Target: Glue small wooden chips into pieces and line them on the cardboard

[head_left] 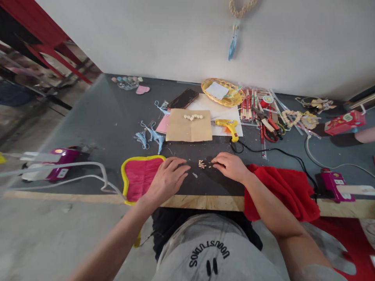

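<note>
A small pile of pale, short beige pieces [202, 164] lies on the dark tabletop between my hands. My left hand [171, 176] rests at the pile's left, fingers stretched out and slightly apart, nothing visible in them. To the right of the pile, my right hand [230, 166] has thumb and fingertips pinched together; whatever they hold is too small to make out. Beyond the hands is a creased brown paper sheet [178, 130] with a row of pale beige pieces [193, 117] on it. A yellow glue gun [230, 127] sits at the sheet's right edge.
A yellow-rimmed pink pad [137, 179] lies by my left wrist, a red cloth [281, 191] under my right forearm. Blue tassels [155, 134], a wicker basket [224, 102], pliers [263, 118] and cords surround the work area. Another person's arm [365, 136] reaches in from the right.
</note>
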Demonstrator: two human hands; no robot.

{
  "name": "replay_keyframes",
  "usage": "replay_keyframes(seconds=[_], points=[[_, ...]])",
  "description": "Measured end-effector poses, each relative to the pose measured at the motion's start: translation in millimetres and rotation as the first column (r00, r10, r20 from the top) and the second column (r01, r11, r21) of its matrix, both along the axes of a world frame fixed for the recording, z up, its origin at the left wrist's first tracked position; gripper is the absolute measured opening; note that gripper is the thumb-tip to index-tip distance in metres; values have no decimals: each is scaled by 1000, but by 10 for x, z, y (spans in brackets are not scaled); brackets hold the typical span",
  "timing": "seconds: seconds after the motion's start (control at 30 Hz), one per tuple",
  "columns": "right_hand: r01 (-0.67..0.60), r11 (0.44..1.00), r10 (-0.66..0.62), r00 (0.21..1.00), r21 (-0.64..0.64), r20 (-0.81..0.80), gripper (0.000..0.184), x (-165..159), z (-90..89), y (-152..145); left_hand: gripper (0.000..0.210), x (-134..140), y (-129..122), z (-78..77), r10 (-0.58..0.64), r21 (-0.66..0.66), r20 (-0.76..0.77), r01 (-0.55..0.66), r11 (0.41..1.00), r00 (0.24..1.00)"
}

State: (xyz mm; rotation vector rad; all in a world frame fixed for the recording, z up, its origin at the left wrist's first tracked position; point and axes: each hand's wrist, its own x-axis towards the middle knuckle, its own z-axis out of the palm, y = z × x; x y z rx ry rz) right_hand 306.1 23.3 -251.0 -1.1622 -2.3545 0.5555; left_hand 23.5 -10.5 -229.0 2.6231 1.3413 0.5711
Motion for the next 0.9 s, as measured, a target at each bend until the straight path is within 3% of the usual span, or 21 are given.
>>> replay_keyframes(seconds=[0.23, 0.33, 0.5, 0.63, 0.73, 0.9], points=[[45, 999, -44, 992, -12, 116, 9, -100, 22, 0, 22, 201, -59, 11, -61, 5, -98, 62, 998, 993], [80, 997, -80, 996, 7, 39, 11, -86, -11, 20, 26, 302, 20, 7, -59, -4, -157, 59, 998, 986], [146, 989, -144, 965, -6, -220, 19, -23, -23, 46, 33, 352, 97, 15, -29, -24, -186, 25, 999, 982], [275, 952, -306, 884, -134, -355, 26, 22, 53, 33, 29, 200, 92, 56, 67, 9, -167, -66, 998, 984], [380, 912, -410, 829, -154, -381, 30, 48, 107, 22, 32, 8, 80, 58, 166, 50, -160, -160, 986, 973], [400, 895, -446, 808, -196, -386, 49, 68, 127, 12, 35, -251, 85, -14, 304, 109, -143, -290, 951, 942]])
